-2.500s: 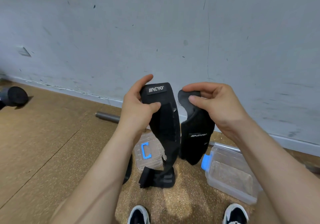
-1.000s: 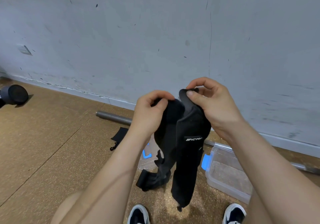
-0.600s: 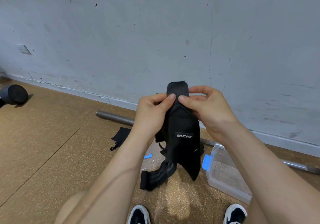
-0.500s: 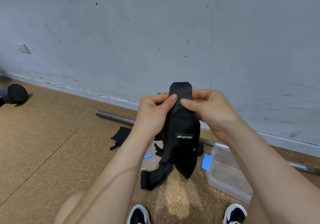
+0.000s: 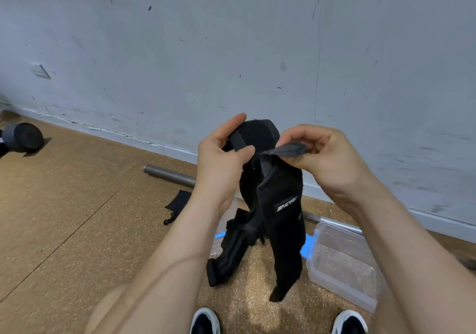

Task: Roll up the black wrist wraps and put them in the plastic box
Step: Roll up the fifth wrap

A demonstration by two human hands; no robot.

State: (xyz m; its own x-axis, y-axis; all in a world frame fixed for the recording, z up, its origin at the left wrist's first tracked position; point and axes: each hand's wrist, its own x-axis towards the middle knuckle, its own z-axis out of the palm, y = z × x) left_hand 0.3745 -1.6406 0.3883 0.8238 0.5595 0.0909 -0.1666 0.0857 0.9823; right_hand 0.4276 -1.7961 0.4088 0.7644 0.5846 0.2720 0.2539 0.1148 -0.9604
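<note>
**Wraps held in the air, box open on the floor**

The black wrist wraps (image 5: 279, 220) hang at the centre of the frame, pinched from above by both hands. They are soft, fuzzy fabric: one long panel with a small white logo patch tapers to a point low down, and a second, ribbed strap (image 5: 230, 253) droops to its lower left, folded on itself. The left hand (image 5: 221, 158) has its grip clamped on a narrow band at the rounded top edge, thumb against forefinger. The right hand (image 5: 324, 155) pinches a flat grey tab (image 5: 286, 150) — its grip closed on that flap, which is peeled outward, roughly level.

The plastic box (image 5: 343, 279) sits on the floor at lower right, just beside the hanging tips but not touching them. It is clear, rectangular, round-cornered, with a blue latch (image 5: 307, 246) on its near-left end and no lid on it.

The floor (image 5: 77, 217) is speckled cork — open at left. A steel bar (image 5: 168, 173) lies along the scuffed grey wall (image 5: 180, 50), a small black pouch (image 5: 179, 201) lies near it, and a dumbbell head (image 5: 24, 137) sits at far left. Two shoe toes (image 5: 206, 320) show at the bottom edge.
</note>
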